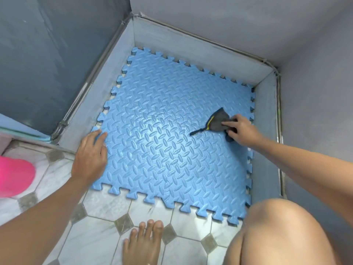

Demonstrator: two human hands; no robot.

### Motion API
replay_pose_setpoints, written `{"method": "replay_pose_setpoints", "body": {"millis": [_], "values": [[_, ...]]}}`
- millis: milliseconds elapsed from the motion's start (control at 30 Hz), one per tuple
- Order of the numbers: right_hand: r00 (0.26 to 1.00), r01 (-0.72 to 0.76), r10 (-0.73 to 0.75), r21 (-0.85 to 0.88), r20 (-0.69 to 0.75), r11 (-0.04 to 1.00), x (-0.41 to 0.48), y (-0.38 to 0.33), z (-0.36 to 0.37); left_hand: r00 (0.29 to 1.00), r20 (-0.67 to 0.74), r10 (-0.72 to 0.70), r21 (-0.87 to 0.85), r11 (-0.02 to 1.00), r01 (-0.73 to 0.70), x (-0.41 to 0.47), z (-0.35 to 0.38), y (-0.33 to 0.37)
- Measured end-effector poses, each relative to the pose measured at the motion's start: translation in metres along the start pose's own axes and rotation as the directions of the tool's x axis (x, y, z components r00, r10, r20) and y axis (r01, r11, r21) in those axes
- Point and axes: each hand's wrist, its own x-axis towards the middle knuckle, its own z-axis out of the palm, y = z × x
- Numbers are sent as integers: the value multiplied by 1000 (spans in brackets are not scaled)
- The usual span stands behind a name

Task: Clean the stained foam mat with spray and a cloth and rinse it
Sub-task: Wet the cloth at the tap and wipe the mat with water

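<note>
A blue foam mat with a ridged pattern and jigsaw edges lies flat on the floor in a grey corner. Its middle looks wet and shiny. My right hand presses a dark grey cloth with a yellow stripe onto the mat near its right edge. My left hand lies flat, palm down, on the mat's left edge, fingers together and holding nothing. No spray bottle is in view.
Grey walls and a low grey skirting enclose the mat on the left, far and right sides. White marble-look tiles lie in front. My bare foot and knee are near the front edge. A pink object sits at the left.
</note>
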Motion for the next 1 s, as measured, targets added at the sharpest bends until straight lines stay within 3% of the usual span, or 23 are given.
{"method": "replay_pose_setpoints", "body": {"millis": [33,100,167,233,300,333,400,467,533,600,667,767,833,900,933,1000], "values": [[979,-200,200,9,-43,980,6,20,-2,1000,1,3,6,1000,-3,0,1,-1],[860,-505,508,55,-55,861,16,32,1,1000,5,16,22,1000,-17,2,1,-3],[819,-570,573,71,-37,819,25,8,8,999,11,50,39,998,-51,3,2,-4],[912,-402,406,79,-50,912,24,-42,10,998,13,67,42,997,-67,3,1,-5],[994,-97,102,93,-44,991,12,-93,13,998,10,69,40,997,-69,3,1,-5],[998,63,-62,98,-17,993,4,-115,15,997,7,71,39,997,-71,3,1,-5],[928,360,-367,106,65,927,-14,-153,19,997,4,76,41,996,-76,3,2,-7],[785,588,-596,100,170,803,-25,-179,23,997,6,81,36,996,-81,3,2,-9],[669,709,-706,85,230,700,-21,-187,24,997,6,79,30,996,-79,4,3,-9],[670,721,-715,52,198,691,-1,-182,20,998,2,70,17,997,-70,4,3,-9],[791,608,-605,-17,94,793,36,-165,15,997,-10,72,-1,997,-72,3,4,-9],[980,186,-184,18,-77,982,99,-143,5,995,-20,94,-11,995,-94,3,5,-10],[976,-132,151,124,-156,983,134,-139,2,995,7,102,-6,995,-102,5,5,-12],[910,-340,383,242,-159,909,154,-153,4,991,42,126,-25,992,-125,3,-2,-16],[896,-371,418,264,-149,890,157,-168,6,987,48,151,-47,988,-148,-3,-8,-18],[935,-285,325,248,-142,926,147,-210,13,989,23,145,-97,985,-142,-25,-24,-22]]}}
